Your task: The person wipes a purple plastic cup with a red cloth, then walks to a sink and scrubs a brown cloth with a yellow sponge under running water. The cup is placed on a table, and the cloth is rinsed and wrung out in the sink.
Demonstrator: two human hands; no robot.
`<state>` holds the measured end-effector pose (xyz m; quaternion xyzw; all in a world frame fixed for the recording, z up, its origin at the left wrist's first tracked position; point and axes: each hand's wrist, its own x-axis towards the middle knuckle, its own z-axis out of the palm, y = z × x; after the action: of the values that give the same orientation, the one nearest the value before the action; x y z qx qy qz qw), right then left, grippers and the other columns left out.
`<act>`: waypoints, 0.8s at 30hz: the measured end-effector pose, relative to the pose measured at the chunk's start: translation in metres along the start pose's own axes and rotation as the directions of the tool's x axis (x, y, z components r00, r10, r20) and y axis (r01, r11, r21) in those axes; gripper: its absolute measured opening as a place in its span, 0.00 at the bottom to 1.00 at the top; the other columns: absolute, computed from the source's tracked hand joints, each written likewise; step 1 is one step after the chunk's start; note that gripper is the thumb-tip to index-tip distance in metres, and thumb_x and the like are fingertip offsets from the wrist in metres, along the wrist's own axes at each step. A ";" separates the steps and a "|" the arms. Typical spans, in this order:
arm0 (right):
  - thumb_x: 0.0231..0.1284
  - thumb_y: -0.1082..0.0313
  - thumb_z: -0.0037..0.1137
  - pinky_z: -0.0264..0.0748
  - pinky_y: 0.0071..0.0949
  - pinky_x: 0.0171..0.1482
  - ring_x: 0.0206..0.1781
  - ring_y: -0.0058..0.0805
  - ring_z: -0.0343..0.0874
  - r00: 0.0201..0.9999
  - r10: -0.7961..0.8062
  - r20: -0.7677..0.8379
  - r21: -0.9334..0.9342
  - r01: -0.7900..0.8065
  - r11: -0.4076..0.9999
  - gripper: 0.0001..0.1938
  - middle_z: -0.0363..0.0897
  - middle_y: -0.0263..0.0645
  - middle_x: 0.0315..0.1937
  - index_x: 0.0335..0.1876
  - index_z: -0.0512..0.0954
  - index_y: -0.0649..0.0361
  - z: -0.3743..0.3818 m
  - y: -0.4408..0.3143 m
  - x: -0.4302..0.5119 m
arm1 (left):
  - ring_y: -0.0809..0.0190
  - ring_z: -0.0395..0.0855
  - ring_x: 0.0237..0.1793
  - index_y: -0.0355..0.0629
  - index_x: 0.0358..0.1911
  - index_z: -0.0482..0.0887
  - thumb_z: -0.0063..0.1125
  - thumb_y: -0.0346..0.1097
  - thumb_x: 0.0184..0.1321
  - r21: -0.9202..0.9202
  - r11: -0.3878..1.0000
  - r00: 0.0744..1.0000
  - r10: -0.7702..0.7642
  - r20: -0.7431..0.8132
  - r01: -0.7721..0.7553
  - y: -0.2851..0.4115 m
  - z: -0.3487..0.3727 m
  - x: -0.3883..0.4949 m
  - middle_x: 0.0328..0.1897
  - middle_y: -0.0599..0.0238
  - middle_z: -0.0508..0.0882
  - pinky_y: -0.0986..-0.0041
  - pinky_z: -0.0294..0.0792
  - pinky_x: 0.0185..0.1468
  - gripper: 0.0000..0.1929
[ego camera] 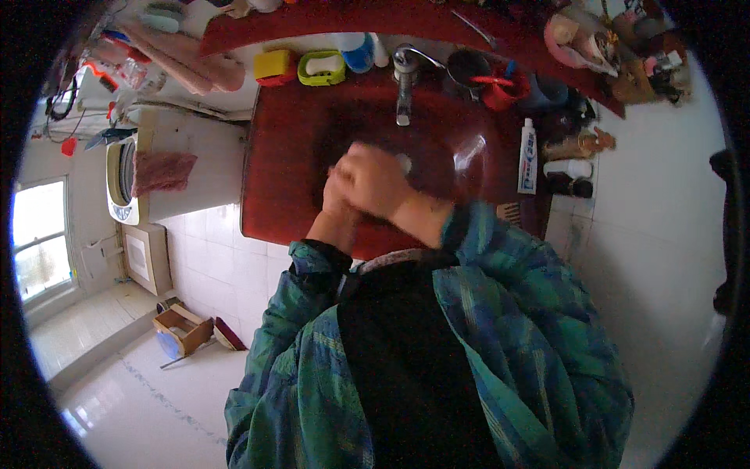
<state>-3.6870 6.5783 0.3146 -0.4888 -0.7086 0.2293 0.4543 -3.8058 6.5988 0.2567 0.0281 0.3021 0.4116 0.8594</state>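
Note:
Over the dark red sink basin (433,132), my right hand (375,176) lies across my left hand (337,190), and the two are pressed together. The right hand covers much of the left, whose fingers are mostly hidden; some blur lies on both. No object shows between them. A chrome faucet (404,94) points down behind the hands, and the pale drain (404,162) shows just beside the right hand. At the back edge sit a bar of white soap (321,64) in a green dish (322,80) and a yellow and red box (275,67).
A toothpaste tube (528,157) lies right of the basin, with a comb (508,213) nearer me. Behind stand a red cup (504,91) and a dark cup (467,67) under a red shelf (328,23). Further left is a washing machine (193,132) with a pink cloth (165,173).

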 end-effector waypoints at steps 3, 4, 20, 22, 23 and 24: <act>0.57 0.60 0.63 0.75 0.45 0.43 0.42 0.49 0.77 0.956 0.282 -0.078 -0.071 -0.287 0.955 0.12 0.76 0.42 0.33 0.26 0.75 0.58 0.009 0.007 -0.001 | 0.57 0.79 0.56 0.47 0.57 0.77 0.35 0.47 0.79 0.226 0.973 0.947 0.118 -0.297 -0.051 -0.003 0.011 -0.009 0.55 0.64 0.81 0.63 0.74 0.60 0.18; 0.58 0.60 0.63 0.75 0.46 0.44 0.42 0.50 0.77 0.962 0.261 -0.077 -0.042 -0.264 0.963 0.12 0.76 0.43 0.34 0.26 0.75 0.59 0.012 0.007 0.000 | 0.58 0.81 0.52 0.47 0.54 0.78 0.35 0.47 0.78 0.238 0.968 0.929 0.154 -0.337 -0.074 0.000 0.015 -0.013 0.51 0.64 0.83 0.64 0.74 0.57 0.18; 0.61 0.56 0.57 0.76 0.47 0.50 0.46 0.51 0.78 0.999 -0.030 0.040 0.034 0.029 0.999 0.12 0.80 0.44 0.38 0.32 0.83 0.57 0.017 0.015 0.007 | 0.56 0.81 0.52 0.46 0.57 0.77 0.40 0.54 0.75 0.407 0.891 0.898 0.333 -0.288 -0.200 0.006 0.019 -0.019 0.53 0.62 0.82 0.62 0.75 0.54 0.22; 0.64 0.53 0.56 0.77 0.52 0.45 0.41 0.55 0.80 0.988 0.124 0.092 0.022 -0.127 0.992 0.16 0.81 0.49 0.34 0.30 0.83 0.59 0.013 0.016 0.010 | 0.53 0.79 0.58 0.44 0.63 0.74 0.37 0.55 0.76 0.442 0.887 0.949 0.244 -0.202 -0.134 0.003 0.019 -0.018 0.60 0.58 0.80 0.59 0.73 0.61 0.25; 0.65 0.53 0.55 0.77 0.52 0.45 0.40 0.55 0.81 0.958 0.283 -0.044 -0.026 -0.285 0.958 0.18 0.81 0.50 0.34 0.30 0.83 0.60 0.008 0.018 0.015 | 0.51 0.78 0.61 0.42 0.65 0.73 0.35 0.55 0.77 0.406 0.910 0.966 0.171 -0.193 -0.080 0.002 0.018 -0.014 0.62 0.55 0.79 0.57 0.72 0.65 0.27; 0.66 0.52 0.54 0.77 0.51 0.45 0.40 0.55 0.80 0.924 0.381 -0.019 -0.054 -0.382 0.923 0.18 0.81 0.50 0.34 0.30 0.82 0.60 0.005 0.018 0.017 | 0.51 0.78 0.59 0.42 0.63 0.74 0.32 0.52 0.77 0.297 0.953 0.969 0.122 -0.214 -0.054 0.001 0.015 -0.008 0.60 0.56 0.79 0.57 0.72 0.64 0.26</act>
<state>-3.6845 6.6017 0.3048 -0.6310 -0.6042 0.2912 0.3898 -3.8026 6.5970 0.2730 0.1193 0.4546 0.4016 0.7860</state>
